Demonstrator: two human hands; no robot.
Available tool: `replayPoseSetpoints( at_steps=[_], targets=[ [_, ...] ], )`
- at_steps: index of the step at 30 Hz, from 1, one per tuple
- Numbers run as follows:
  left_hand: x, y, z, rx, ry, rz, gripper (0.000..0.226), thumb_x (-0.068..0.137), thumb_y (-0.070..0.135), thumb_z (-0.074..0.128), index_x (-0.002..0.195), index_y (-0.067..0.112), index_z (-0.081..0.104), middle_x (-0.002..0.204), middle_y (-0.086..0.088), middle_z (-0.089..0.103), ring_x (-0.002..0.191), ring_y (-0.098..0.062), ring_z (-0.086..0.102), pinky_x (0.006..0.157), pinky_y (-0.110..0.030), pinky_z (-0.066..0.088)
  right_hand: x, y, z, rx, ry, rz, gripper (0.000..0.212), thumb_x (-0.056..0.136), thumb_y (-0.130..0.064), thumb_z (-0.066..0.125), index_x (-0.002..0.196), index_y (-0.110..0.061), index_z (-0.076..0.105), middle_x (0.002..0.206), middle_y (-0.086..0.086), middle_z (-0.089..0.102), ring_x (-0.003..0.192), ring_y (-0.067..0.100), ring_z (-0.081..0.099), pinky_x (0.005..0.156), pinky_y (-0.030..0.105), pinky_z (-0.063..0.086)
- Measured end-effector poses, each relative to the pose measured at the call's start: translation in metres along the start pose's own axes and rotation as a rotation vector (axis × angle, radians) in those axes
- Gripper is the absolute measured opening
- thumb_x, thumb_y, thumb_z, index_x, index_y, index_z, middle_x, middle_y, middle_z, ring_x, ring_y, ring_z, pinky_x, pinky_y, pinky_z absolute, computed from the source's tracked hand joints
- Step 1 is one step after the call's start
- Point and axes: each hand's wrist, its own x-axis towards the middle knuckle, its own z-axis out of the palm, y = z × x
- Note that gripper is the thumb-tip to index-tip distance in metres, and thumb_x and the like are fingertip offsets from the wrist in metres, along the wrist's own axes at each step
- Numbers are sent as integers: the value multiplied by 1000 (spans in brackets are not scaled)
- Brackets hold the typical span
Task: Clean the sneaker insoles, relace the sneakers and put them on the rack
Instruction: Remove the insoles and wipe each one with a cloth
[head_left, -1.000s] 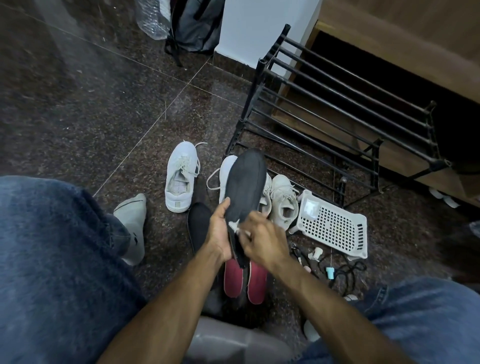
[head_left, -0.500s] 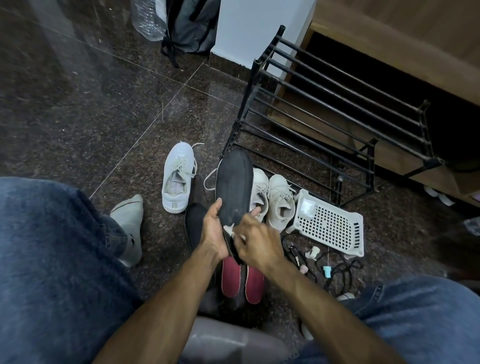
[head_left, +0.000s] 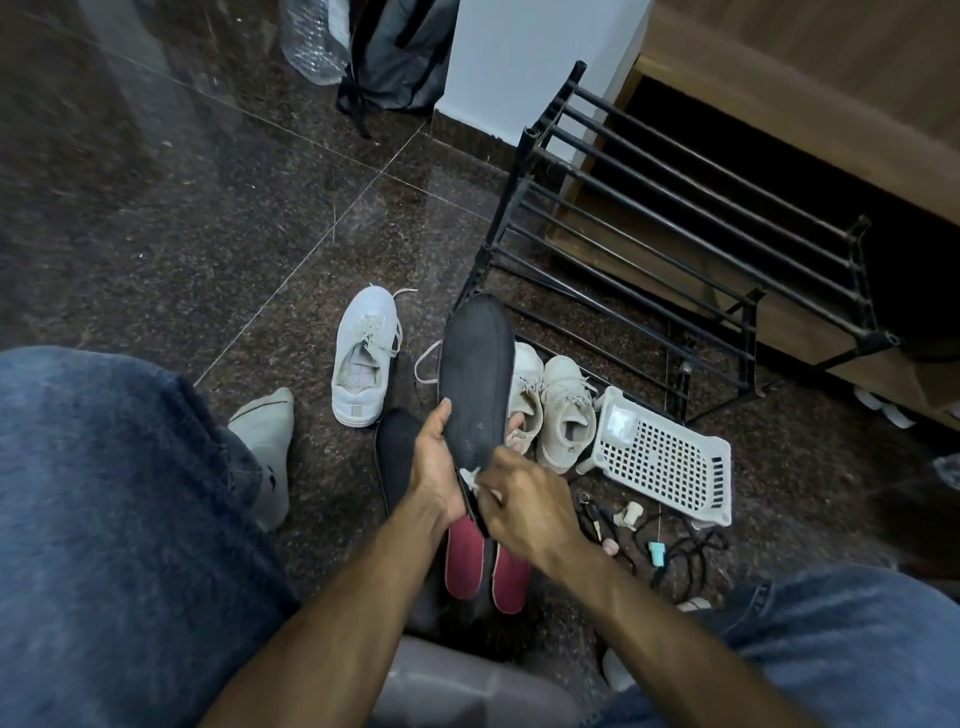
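Note:
My left hand grips a black insole by its heel half and holds it upright over the floor. My right hand pinches a small white wipe against the insole's lower part. Another black insole lies on the floor under my left hand. Two red insoles lie side by side below my hands. One white sneaker stands alone at the left. A pair of white sneakers stands behind the held insole. The black metal rack is at the right.
A white perforated basket lies beside the sneaker pair. Black laces and small bits lie on the dark floor near my right knee. A grey backpack and a plastic bottle lean by the white wall. My socked foot is at the left.
My right hand has moved the wipe slightly down the insole toward its heel. The left hand keeps its hold, with the insole tilted a bit more to the left.

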Motion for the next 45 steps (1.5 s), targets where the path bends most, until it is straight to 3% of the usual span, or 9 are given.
replayPoseSetpoints(
  at_steps=[3, 6, 10, 13, 19, 24, 32, 38, 45],
  targets=[
    [2, 1, 5, -29, -9, 6, 67, 92, 52, 43, 127, -4, 56, 126, -30, 58, 115, -35, 60, 86, -41, 56, -9, 11, 0, 13, -2, -28, 26, 87, -28, 48, 90, -18, 72, 91, -4, 56, 70, 26, 62, 57, 34, 48],
    [2, -3, 5, 35, -26, -2, 66, 92, 53, 41, 128, 0, 59, 125, -23, 62, 120, -34, 58, 105, -43, 43, 10, 12, -6, -59, 94, 3, 22, 91, -25, 51, 89, -15, 70, 94, 0, 54, 65, 29, 63, 56, 39, 51],
    [-4, -8, 5, 67, -13, 1, 56, 92, 48, 46, 124, 6, 63, 113, -16, 67, 105, -30, 64, 99, -41, 46, 43, 11, -15, 3, 142, 180, 24, 93, -28, 51, 103, -19, 71, 102, -3, 54, 83, 30, 64, 71, 41, 52],
    [-2, 2, 3, 42, -18, 51, 63, 91, 50, 45, 130, 3, 59, 128, -16, 61, 121, -31, 56, 111, -44, 37, 38, 5, -13, 38, 81, 111, 25, 91, -27, 53, 106, -20, 71, 103, -2, 55, 86, 29, 63, 74, 42, 52],
    [-3, 16, 12, 17, -36, 74, 65, 95, 54, 37, 124, 1, 60, 114, -15, 69, 90, -26, 67, 71, -34, 53, -7, 13, 4, 12, 67, -26, 27, 87, -29, 48, 88, -18, 73, 88, -6, 56, 61, 24, 61, 52, 41, 52],
    [-7, 9, 16, 18, -64, 57, 64, 95, 53, 36, 120, 0, 62, 107, -16, 69, 93, -27, 67, 94, -40, 47, 23, 17, -11, -119, 69, 72, 26, 94, -28, 47, 95, -15, 69, 119, -4, 53, 79, 31, 65, 66, 40, 49],
    [-7, 17, 15, -44, -59, 83, 71, 91, 59, 39, 127, 2, 59, 113, -18, 67, 92, -28, 65, 84, -39, 48, 4, 18, -6, -30, 11, -70, 24, 91, -28, 52, 97, -18, 72, 96, -5, 56, 72, 28, 64, 60, 36, 48],
    [-7, 25, 21, -87, -82, 147, 67, 93, 54, 40, 133, 2, 54, 120, -12, 66, 107, -26, 64, 90, -39, 50, 11, 15, 5, 39, 137, 93, 19, 88, -26, 56, 91, -17, 73, 91, -6, 56, 67, 25, 62, 57, 34, 48],
    [5, 10, -18, 174, 280, 201, 37, 96, 29, 51, 123, 4, 60, 120, -18, 65, 104, -31, 63, 96, -42, 48, 23, 42, 18, 100, -113, 330, 23, 89, -31, 58, 107, -26, 70, 111, -6, 62, 98, 19, 62, 81, 32, 48]
  ],
)
